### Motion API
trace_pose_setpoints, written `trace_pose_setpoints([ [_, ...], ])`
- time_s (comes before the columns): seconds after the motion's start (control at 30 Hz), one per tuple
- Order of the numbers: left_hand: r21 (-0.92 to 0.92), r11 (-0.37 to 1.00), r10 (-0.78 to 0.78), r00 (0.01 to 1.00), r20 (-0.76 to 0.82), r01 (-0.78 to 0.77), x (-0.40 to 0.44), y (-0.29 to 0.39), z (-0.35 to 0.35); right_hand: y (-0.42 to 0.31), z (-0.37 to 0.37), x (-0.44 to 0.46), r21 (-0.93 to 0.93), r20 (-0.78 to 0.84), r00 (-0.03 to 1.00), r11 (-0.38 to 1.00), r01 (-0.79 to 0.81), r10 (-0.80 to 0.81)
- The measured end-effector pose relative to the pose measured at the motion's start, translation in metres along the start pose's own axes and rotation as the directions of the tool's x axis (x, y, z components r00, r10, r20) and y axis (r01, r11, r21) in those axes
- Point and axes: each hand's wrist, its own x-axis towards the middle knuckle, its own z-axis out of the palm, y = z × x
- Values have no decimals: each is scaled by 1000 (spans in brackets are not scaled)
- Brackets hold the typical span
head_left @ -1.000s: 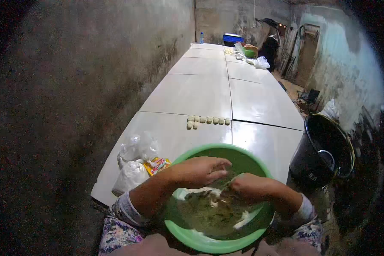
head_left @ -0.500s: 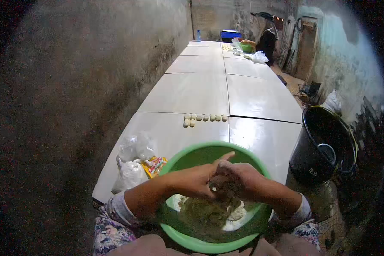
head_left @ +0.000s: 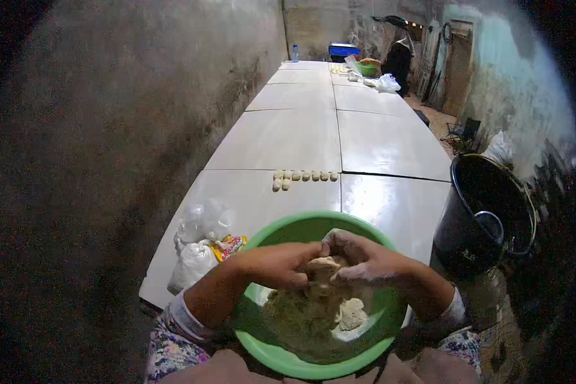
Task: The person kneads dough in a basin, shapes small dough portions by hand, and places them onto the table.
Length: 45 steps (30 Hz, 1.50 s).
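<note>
Over a large green basin (head_left: 281,361), my left hand (head_left: 278,264) and my right hand (head_left: 368,259) face each other with their fingers curled round a piece of pale dough (head_left: 325,264). White flour dusts the right fingers. Inside the basin lie a lump of pale dough (head_left: 352,313) and white flour, partly in shadow beneath my hands. Beyond the rim, several small shaped dough pieces (head_left: 306,176) sit in a row on the white table (head_left: 281,137), with two more in front at the row's left end.
Left of the basin stand a bag of white powder (head_left: 195,265), a clear plastic bag (head_left: 205,217) and a yellow-red packet (head_left: 228,246). A black bucket (head_left: 464,240) is at the right. At the table's far end are a green bowl (head_left: 368,67), a blue crate (head_left: 344,50) and a person in dark clothing (head_left: 398,64).
My hands have shifted from a blurred, overlapping clasp to fingertips meeting round the dough, which now shows between them. The left fingers have drawn in.
</note>
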Motion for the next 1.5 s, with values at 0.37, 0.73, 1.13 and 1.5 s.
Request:
trace_pose_setpoints([
  [0.37, -4, 1000, -8, 987, -158, 8, 16, 0, 18, 11, 3, -2, -152, -120, 989, 986, 71, -90],
  [0.73, 460, 885, 119, 990, -82, -68, 19, -4, 22, -10, 13, -2, -94, -184, 974, 989, 113, -129],
  [1.13, 603, 798, -41, 999, 26, 17, 24, 3, 23, -4, 3, -9, 222, -385, 890, 911, 348, -246],
  [1.5, 659, 744, -26, 980, 195, -111, 30, -3, 34, -24, 11, -15, 105, -663, 580, 708, 699, -474],
])
